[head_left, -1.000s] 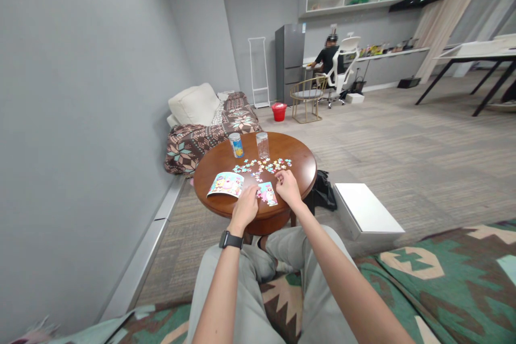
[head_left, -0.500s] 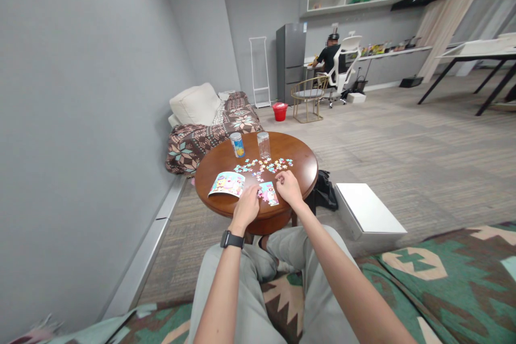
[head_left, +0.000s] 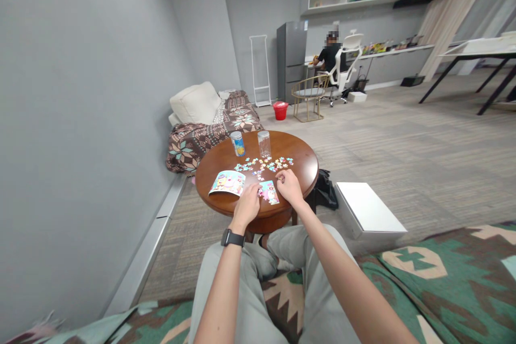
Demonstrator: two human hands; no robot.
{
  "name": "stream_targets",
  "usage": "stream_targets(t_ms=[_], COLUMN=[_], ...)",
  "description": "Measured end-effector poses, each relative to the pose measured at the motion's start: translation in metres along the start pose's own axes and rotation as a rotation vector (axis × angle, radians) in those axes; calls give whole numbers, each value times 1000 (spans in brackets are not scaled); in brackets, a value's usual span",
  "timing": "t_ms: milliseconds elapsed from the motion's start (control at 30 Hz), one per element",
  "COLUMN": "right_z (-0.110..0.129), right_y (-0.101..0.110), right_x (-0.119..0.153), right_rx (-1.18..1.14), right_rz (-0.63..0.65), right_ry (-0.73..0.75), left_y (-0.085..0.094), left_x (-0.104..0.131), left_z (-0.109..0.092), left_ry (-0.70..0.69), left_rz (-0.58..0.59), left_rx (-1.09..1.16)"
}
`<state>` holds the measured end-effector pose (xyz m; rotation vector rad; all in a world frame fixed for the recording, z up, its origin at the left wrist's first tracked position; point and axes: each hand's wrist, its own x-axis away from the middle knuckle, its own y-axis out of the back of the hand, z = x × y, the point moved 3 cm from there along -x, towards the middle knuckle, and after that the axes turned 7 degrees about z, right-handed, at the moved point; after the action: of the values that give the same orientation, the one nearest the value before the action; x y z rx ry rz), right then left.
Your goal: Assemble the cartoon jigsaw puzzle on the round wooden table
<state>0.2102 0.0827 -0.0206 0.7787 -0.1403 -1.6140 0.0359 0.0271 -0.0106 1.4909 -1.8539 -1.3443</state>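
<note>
On the round brown table (head_left: 212, 164), my left hand (head_left: 247, 204) has its fingers closed at the left edge of a partly joined jigsaw puzzle (head_left: 271, 192), on a small puzzle piece there. Just right of the puzzle, my right hand (head_left: 289, 187) pinches another small puzzle piece (head_left: 280, 178), mostly covered by the fingers. Loose puzzle pieces (head_left: 278, 164) lie scattered beyond both hands. A curved picture sheet (head_left: 228, 182) with cartoon figures rests left of my left hand. Behind the pieces stand a clear jar (head_left: 264, 146) and a blue-labelled can (head_left: 237, 145).
A white box (head_left: 368, 208) and a black bag (head_left: 325, 191) are on the floor right of the table. Past the table is a couch with a patterned cover (head_left: 197, 142). Farther back are a red bucket (head_left: 280, 111) and a seated person (head_left: 330, 56).
Both hands stay almost where they were, and the puzzle has not visibly changed. The piece at my right fingertips shows a little more clearly. The view has shifted very slightly.
</note>
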Motion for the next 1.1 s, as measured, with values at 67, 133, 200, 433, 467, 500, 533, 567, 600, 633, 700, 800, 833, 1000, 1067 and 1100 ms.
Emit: stream_targets(t_ms=[67, 133, 200, 433, 467, 500, 533, 567, 600, 633, 700, 800, 833, 1000, 1067, 1100], right_z=[0, -1, -1, -3, -3, -4, -4, -4, -5, -5, -6, -7, -7, -8, -8, -8], right_y=[0, 0, 0, -2, -2, -2, -2, -3, -3, -3, -3, -4, -4, -5, -5, -5], right_x=[0, 0, 0, 0, -1, -1, -1, -1, -1, -1, -1, -1, -1, -1, -1, -1], right_rx=[2, 1, -4, -5, -8, -10, -12, -13, -12, -9, -4, 1, 1, -16, -16, -14], right_rz=[0, -4, -7, 3, 2, -2, -8, -15, -21, -24, -26, -22, -21, -14, -12, -11], right_ry=[-4, 0, 10, 13, 16, 20, 25, 29, 33, 38, 46, 53, 57, 71, 70, 70], left_y=[0, 0, 0, 0, 0, 0, 0, 0, 0, 0, 0, 0, 0, 0, 0, 0], left_x=[0, 0, -1, -1, -1, -1, -1, -1, -1, -1, -1, -1, -1, -1, -1, -1], left_z=[0, -1, -1, -1, 0, 0, 0, 0, 0, 0, 0, 0, 0, -1, -1, -1], left_ry=[-4, -6, -2, 1, 1, 1, 0, -1, -1, -1, -2, -2, 0, 9, 9, 9], left_rz=[1, 5, 9, 8, 7, 6, 5, 3, 0, -4, -7, -3, -2, 4, 4, 2], left_rx=[7, 13, 12, 6, 6, 7, 10, 12, 14, 15, 14, 14, 15, 17, 20, 21])
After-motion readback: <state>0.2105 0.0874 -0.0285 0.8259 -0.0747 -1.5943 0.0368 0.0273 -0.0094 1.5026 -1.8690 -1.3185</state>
